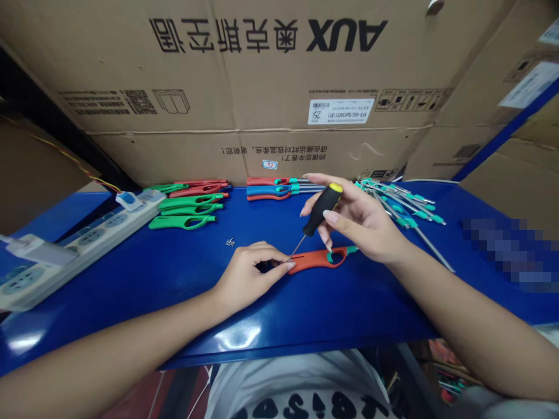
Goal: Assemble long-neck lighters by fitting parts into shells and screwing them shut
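Note:
An orange gas lighter (311,261) with a turquoise trigger lies on the blue table, its handle end toward the left. My right hand (360,218) grips a screwdriver (323,208) with a black and yellow handle, tilted so that its shaft runs down to that handle end. Thumb and forefinger of my left hand (257,267) are pinched together at the screwdriver's tip, touching the lighter's end. Whatever sits between these fingertips is hidden. A small heap of screws (230,242) lies just beyond my left hand.
Green lighter bodies (182,222) and red ones (203,189) lie at the back left. More lighters (268,191) rest at back centre, several metal tubes (410,203) with turquoise ends at right. A power strip (100,238) runs along the left. A cardboard box (271,122) stands behind.

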`<state>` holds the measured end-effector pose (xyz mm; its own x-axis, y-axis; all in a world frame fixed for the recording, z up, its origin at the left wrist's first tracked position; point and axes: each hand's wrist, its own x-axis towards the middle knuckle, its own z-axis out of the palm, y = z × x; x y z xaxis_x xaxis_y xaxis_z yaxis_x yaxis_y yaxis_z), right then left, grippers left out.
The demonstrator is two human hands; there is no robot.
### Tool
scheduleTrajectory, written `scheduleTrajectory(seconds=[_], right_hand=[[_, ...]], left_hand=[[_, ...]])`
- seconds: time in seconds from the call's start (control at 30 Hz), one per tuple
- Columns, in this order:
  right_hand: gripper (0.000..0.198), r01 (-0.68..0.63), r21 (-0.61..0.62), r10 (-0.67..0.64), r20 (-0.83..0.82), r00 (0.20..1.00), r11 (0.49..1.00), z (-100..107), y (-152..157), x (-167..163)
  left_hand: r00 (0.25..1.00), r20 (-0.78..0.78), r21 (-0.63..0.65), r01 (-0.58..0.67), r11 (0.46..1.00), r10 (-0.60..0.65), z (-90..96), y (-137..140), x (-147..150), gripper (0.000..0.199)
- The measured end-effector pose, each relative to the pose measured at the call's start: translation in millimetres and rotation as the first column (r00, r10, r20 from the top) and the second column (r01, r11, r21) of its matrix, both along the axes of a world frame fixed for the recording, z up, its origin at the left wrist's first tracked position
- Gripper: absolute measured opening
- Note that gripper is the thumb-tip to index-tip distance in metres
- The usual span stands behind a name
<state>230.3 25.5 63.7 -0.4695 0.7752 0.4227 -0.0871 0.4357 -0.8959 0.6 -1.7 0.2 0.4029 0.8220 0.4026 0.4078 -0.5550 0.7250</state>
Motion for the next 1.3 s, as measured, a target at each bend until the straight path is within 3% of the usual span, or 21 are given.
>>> scheduleTrajectory(seconds=[0.1, 0.23, 0.3, 0.47, 0.63, 0.7, 0.9, 1.1, 1.3], right_hand=[[0.053, 0.153, 0.073, -0.151, -0.023, 0.988, 0.986, -6.6, -3.4, -3.5], [0.055, 0.422, 0.325, -0.419, -0.081, 0.904, 0.847, -24.8, -8.8, -11.0], [0.06, 0.412, 0.397, -0.414, -0.083, 0.906, 0.82, -33.1, -12.0, -14.9], [0.067, 0.361, 0.377, -0.36, -0.076, 0.93, 0.853, -38.5, -18.3, -24.5], [0.064, 0.395, 0.41, -0.403, -0.071, 0.912, 0.822, -36.7, -16.9, -26.6], [0.065, 0.378, 0.423, -0.396, -0.047, 0.917, 0.824, -37.0, -16.0, -26.6], [0.065, 0.352, 0.47, -0.397, -0.004, 0.918, 0.809, -39.3, -15.6, -28.0], [0.07, 0.282, 0.601, -0.384, 0.045, 0.922, 0.747, -44.7, -9.7, -24.2], [0.073, 0.242, 0.599, -0.361, 0.085, 0.929, 0.764, -46.5, -9.7, -24.1]], left_hand=[[1.0, 0.001, -0.007, 0.01, 1.0, -0.01, 0.9, -0.9, 0.7, 0.013], [0.999, 0.025, 0.019, 0.031, 0.999, -0.032, -1.1, 0.8, 1.6, 0.011], [0.999, 0.031, 0.052, 0.038, 0.998, -0.04, -2.2, 2.2, 1.8, 0.009], [0.997, 0.011, 0.102, 0.08, 0.992, -0.081, -2.5, 3.9, 1.4, 0.008], [0.994, -0.034, 0.069, 0.107, 0.992, -0.104, -6.2, 5.7, -0.9, 0.043], [0.993, -0.067, 0.049, 0.104, 0.993, -0.1, -8.7, 7.2, -2.2, 0.049], [0.981, -0.143, 0.042, 0.137, 0.99, -0.129, -10.3, 9.8, -3.1, 0.045], [0.973, -0.164, 0.04, 0.173, 0.984, -0.164, -9.4, 10.2, -2.9, 0.041], [0.97, -0.179, 0.047, 0.176, 0.983, -0.166, -10.4, 10.4, -2.8, 0.038]])
